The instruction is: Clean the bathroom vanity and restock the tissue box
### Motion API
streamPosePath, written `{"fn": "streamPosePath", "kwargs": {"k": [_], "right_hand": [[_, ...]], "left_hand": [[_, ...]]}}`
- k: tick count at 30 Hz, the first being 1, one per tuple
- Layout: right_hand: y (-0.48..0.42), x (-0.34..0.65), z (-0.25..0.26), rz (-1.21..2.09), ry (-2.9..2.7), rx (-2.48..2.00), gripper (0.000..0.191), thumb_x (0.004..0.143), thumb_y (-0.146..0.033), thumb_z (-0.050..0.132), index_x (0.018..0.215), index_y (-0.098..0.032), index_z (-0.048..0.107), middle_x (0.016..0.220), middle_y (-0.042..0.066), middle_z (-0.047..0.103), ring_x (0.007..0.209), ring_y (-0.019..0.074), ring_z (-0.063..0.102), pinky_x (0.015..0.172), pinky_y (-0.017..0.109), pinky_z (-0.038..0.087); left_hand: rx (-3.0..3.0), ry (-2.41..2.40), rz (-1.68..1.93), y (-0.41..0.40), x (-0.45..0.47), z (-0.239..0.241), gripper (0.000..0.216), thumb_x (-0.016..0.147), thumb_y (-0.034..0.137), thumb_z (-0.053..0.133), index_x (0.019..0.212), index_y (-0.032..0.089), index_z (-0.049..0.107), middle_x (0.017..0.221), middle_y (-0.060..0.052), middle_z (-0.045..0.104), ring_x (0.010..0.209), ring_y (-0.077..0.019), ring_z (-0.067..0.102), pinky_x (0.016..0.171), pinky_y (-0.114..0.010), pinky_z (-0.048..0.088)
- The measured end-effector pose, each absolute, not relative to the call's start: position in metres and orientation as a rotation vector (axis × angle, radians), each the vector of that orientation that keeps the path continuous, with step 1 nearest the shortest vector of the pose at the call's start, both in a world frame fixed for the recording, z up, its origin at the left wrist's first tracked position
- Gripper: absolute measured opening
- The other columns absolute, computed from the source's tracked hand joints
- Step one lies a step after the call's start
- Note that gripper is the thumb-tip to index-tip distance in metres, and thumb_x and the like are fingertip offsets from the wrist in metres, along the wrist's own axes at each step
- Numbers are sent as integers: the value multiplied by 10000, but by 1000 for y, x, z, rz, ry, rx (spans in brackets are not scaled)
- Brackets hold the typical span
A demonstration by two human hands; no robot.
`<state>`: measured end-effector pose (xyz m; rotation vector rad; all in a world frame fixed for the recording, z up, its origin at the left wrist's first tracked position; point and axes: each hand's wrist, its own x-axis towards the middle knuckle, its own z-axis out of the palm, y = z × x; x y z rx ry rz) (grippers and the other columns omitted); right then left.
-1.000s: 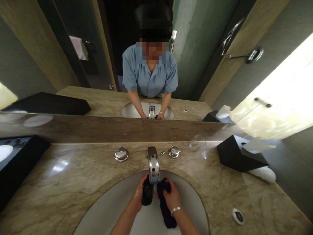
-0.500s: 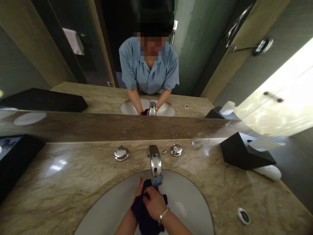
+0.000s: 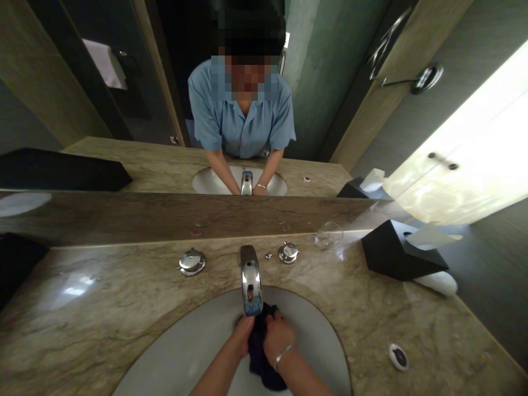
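Over the white sink basin, both hands grip a dark purple cloth just below the chrome faucet spout. My left hand clasps the cloth's left side. My right hand, with a silver bracelet on its wrist, squeezes the cloth from the right. The two hands press together, and the cloth hangs down into the basin between the forearms.
Two chrome tap handles flank the faucet on the marble counter. A clear glass, a black tissue box and a white rolled towel stand at the right. A sink plug lies near the front right. The mirror reflects me.
The hands were apart holding the cloth stretched under the spout, then came together over it. Now both squeeze the bunched cloth close to the spout; the view has shifted slightly right.
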<state>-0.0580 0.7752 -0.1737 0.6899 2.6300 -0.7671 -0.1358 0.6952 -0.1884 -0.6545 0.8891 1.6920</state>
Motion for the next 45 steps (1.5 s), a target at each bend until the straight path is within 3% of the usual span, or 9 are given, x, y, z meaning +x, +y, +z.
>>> {"fn": "streamPosePath", "kwargs": {"k": [7,13,20,24,28,32,36,40,45], "right_hand": [[762,-56,-159,-1364,2744,798,316,851,-299,376,1129,-181,469,1157,87,531,1074,175,501,940,309,418],[727,-101,-166,-749,2942,837,383,806,-137,327,1112,-213,545,1205,108,506,1040,317,485,829,495,434],[740,-85,-165,-894,2772,420,286,708,-197,446,930,-235,622,924,49,637,859,226,596,797,372,491],[743,-89,-165,-639,2905,563,344,683,-191,446,988,-164,603,1109,143,556,930,298,552,756,437,485],[742,-88,-162,-897,2889,391,335,697,-202,429,991,-243,586,999,43,600,883,206,579,796,348,490],[744,-80,-158,-639,2823,173,255,636,-243,484,852,-211,616,969,74,595,823,267,578,685,418,506],[743,-84,-156,-615,2927,482,382,684,-205,434,1043,-184,564,1095,113,548,946,280,534,738,405,491],[749,-79,-155,-788,2788,155,243,650,-249,486,856,-254,615,945,23,605,835,211,583,765,356,489],[745,-82,-153,-695,2835,414,378,689,-223,425,1030,-160,576,1082,135,556,961,278,548,796,418,471]], "left_hand": [[-724,899,1836,688,-133,-183,426,882,333,332,652,118,619,612,-84,636,639,-183,625,669,-277,507],[-741,996,2042,678,-125,-174,286,839,310,429,821,159,672,704,-58,678,845,-209,632,862,-315,465],[-759,969,2036,669,-133,-164,233,748,227,566,919,106,665,671,-58,672,844,-235,629,844,-310,466],[-760,903,1988,674,-124,-167,212,772,229,524,881,115,666,711,-74,677,777,-223,637,800,-322,480],[-761,891,1968,670,-128,-168,299,785,364,541,649,117,639,558,-54,635,544,-166,601,605,-253,494],[-760,907,1917,664,-130,-169,261,767,275,555,563,117,594,470,-43,594,395,-143,529,431,-232,433],[-754,914,1975,668,-128,-169,176,783,233,509,690,138,623,487,-7,595,429,-131,544,522,-228,475],[-726,926,1993,667,-127,-170,178,759,190,529,600,131,582,481,-22,591,430,-136,547,522,-228,472],[-726,897,1956,670,-123,-174,173,778,220,512,667,130,610,552,-36,626,546,-172,607,652,-278,502]]}}
